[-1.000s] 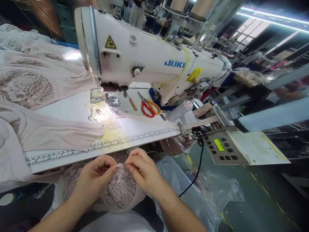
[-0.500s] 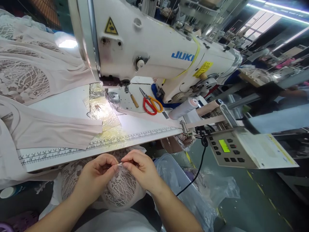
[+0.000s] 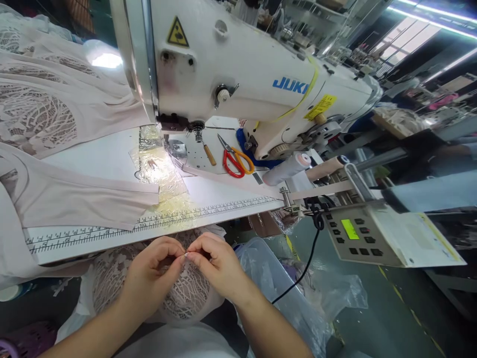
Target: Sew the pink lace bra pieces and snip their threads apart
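Note:
Just below the table's front edge, my left hand (image 3: 154, 271) and my right hand (image 3: 214, 266) meet fingertip to fingertip. Both pinch a small pale bit of fabric belonging to a beige lace bra (image 3: 188, 296). The lace cups hang over my lap beneath the hands, and part of the bra is hidden behind the wrists. Above and beyond them stands a white sewing machine (image 3: 246, 64). Scissors (image 3: 238, 161) with one red and one orange handle lie on its bed, beside a wooden-handled tool (image 3: 209, 155).
More beige lace garments (image 3: 37, 114) are piled on the table's left. A ruler strip (image 3: 149, 223) runs along the front edge. Thread cones (image 3: 286, 169) and a tape feeder with a control box (image 3: 368, 233) stand at right. A clear plastic bin (image 3: 268, 278) sits below, near a black cable (image 3: 303, 273).
The view has shifted slightly, so the machine sits a little further right. My fingertips have drawn closer together on the fabric, and less of it shows between them.

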### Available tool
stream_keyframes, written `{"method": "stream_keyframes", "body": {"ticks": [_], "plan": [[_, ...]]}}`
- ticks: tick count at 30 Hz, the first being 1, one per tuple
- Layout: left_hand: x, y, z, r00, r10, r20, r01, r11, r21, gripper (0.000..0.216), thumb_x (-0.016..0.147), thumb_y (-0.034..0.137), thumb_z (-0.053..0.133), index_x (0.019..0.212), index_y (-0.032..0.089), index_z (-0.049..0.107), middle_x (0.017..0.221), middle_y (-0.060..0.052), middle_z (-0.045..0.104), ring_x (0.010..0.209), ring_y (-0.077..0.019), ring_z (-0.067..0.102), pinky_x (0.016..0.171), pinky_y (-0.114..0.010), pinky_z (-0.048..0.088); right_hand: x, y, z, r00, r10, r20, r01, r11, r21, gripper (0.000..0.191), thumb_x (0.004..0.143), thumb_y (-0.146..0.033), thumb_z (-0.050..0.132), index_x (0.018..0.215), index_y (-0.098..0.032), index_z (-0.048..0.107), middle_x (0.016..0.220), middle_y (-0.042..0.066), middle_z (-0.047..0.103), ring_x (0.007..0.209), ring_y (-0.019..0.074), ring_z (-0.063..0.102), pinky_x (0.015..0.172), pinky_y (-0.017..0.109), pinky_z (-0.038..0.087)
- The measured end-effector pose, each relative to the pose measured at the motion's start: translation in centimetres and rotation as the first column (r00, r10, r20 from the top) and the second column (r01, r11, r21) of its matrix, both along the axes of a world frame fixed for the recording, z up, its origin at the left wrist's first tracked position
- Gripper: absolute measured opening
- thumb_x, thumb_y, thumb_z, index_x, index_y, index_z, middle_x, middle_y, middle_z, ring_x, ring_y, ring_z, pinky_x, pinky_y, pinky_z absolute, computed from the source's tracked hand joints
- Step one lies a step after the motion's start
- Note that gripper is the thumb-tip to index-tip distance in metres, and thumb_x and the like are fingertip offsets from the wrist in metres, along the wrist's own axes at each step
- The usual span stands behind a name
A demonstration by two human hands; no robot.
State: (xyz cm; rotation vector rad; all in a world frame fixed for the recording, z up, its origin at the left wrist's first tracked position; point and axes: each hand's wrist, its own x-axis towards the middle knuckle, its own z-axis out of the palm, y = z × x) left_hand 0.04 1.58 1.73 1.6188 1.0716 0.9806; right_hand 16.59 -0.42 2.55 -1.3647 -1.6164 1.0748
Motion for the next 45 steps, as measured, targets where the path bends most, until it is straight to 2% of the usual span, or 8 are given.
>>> {"method": "stream_keyframes", "body": {"ticks": [3, 10, 16, 23, 30, 38, 45], "plan": [[-0.06, -0.03, -0.15, 0.999, -0.003, -0.034, 0.005, 0.998, 0.063, 0.011, 0.079, 0.014, 0.058, 0.073, 0.021, 0.064, 0.076, 0.0, 0.065, 0.071, -0.011, 0.064, 0.064, -0.017, 0.052, -0.03, 0.04, 0.04, 1.0, 0.001, 0.025, -0.001, 1.0, 0.01, 0.011, 0.085, -0.015, 0.056, 0.076, -0.019, 0.06, 0.074, 0.0, 0.056, 0.071, 0.0136, 0.053, 0.067, 0.025, 0.044], [-0.12, -0.05, -0.27, 1.0, -0.001, -0.016, 0.003, 0.996, 0.087, 0.01, 0.079, 0.014, 0.06, 0.075, 0.022, 0.065, 0.077, 0.002, 0.066, 0.071, -0.0097, 0.065, 0.064, -0.014, 0.052, 0.02, 0.07, 0.02, 1.0, 0.011, 0.016, -0.012, 1.0, 0.025, 0.011, 0.081, -0.016, 0.055, 0.071, -0.019, 0.057, 0.069, -0.002, 0.05, 0.064, 0.012, 0.048, 0.058, 0.022, 0.039], [-0.12, -0.06, -0.11, 1.0, -0.011, 0.003, 0.011, 0.997, 0.079, 0.015, 0.078, 0.011, 0.06, 0.076, 0.023, 0.068, 0.08, 0.002, 0.069, 0.073, -0.0086, 0.067, 0.065, -0.012, 0.053, -0.03, 0.04, -0.15, 0.999, 0.018, -0.036, -0.017, 1.0, 0.0, 0.009, 0.076, -0.014, 0.056, 0.068, -0.019, 0.056, 0.069, -0.002, 0.05, 0.061, 0.0106, 0.047, 0.053, 0.02, 0.038], [-0.23, -0.05, -0.23, 0.998, -0.05, 0.034, 0.047, 0.995, 0.086, 0.023, 0.078, 0.009, 0.059, 0.089, 0.026, 0.07, 0.091, 0.0, 0.07, 0.083, -0.0105, 0.069, 0.07, -0.013, 0.055, 0.15, 0.16, 0.04, 0.998, 0.023, -0.051, -0.023, 1.0, 0.002, 0.01, 0.073, -0.013, 0.055, 0.065, -0.019, 0.054, 0.067, -0.002, 0.048, 0.059, 0.0104, 0.046, 0.052, 0.02, 0.038], [-0.55, -0.1, -0.13, 0.997, -0.076, 0.021, 0.075, 0.996, 0.047, 0.019, 0.078, 0.012, 0.061, 0.086, 0.026, 0.072, 0.089, 0.0, 0.07, 0.081, -0.0113, 0.069, 0.07, -0.015, 0.055, 0.26, 0.16, 0.05, 0.998, 0.05, -0.038, -0.049, 0.998, 0.032, 0.01, 0.073, -0.012, 0.054, 0.066, -0.019, 0.054, 0.067, -0.002, 0.048, 0.061, 0.0109, 0.047, 0.052, 0.021, 0.038], [-0.51, 0.07, -0.04, 0.995, -0.095, -0.007, 0.095, 0.995, -0.019, 0.014, 0.079, 0.016, 0.06, 0.074, 0.023, 0.071, 0.076, -0.001, 0.068, 0.065, -0.0122, 0.065, 0.056, -0.017, 0.052, 0.41, 0.17, 0.26, 0.996, 0.076, -0.038, -0.074, 0.996, 0.055, 0.011, 0.076, -0.014, 0.055, 0.067, -0.019, 0.055, 0.067, -0.002, 0.048, 0.061, 0.0111, 0.047, 0.054, 0.021, 0.039], [-0.48, 0.08, 0.25, 0.995, -0.094, -0.037, 0.094, 0.996, -0.011, 0.014, 0.078, 0.019, 0.06, 0.071, 0.024, 0.072, 0.072, -0.001, 0.069, 0.059, -0.0116, 0.064, 0.049, -0.016, 0.049, 0.45, 0.13, 0.29, 0.997, 0.073, -0.036, -0.071, 0.996, 0.051, 0.011, 0.076, -0.014, 0.055, 0.067, -0.019, 0.054, 0.067, -0.002, 0.048, 0.061, 0.0109, 0.047, 0.054, 0.021, 0.04]]}}
